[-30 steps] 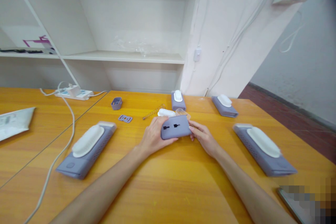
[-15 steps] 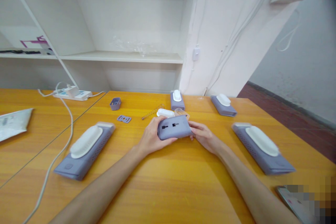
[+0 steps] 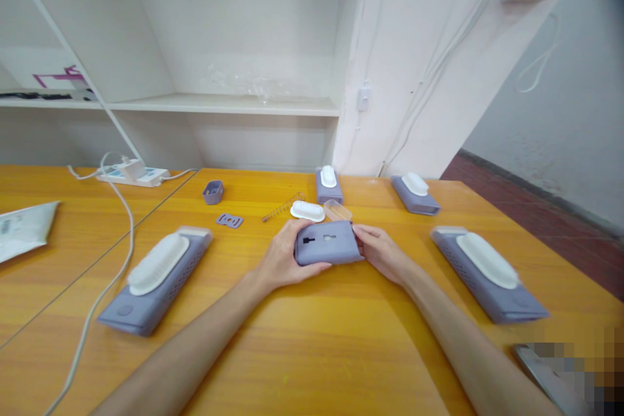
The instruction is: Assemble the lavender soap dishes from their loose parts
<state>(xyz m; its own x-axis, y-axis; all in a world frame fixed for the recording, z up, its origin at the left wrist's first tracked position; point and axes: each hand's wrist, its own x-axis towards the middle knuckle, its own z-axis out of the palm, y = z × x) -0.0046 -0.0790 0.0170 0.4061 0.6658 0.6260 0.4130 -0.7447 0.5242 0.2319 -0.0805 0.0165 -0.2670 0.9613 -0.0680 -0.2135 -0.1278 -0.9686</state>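
Note:
Between my hands is a grey-purple plastic housing (image 3: 336,248) with two keyhole-like slots on the face turned up. My left hand (image 3: 284,252) wraps its left end, the thumb along the near edge. At the right end, the fingers of my right hand (image 3: 380,248) close on the edge, partly hidden behind it. Just beyond lie a white bristled brush head (image 3: 307,210) and a clear plastic cover (image 3: 338,210). A coil spring (image 3: 283,207) lies to their left. Farther left are a flat slotted plate (image 3: 229,220) and a small grey-purple cup-like part (image 3: 213,192).
Grey-purple units with white oval tops stand around: left (image 3: 156,279), right (image 3: 487,273), back middle (image 3: 329,184) and back right (image 3: 416,194). A power strip (image 3: 134,173) with a white cable (image 3: 92,312) is at left. A phone-like device (image 3: 550,377) lies at lower right.
The housing has come slightly nearer and its face has tilted, so the right slot now looks light instead of dark. Both hands keep their hold on it.

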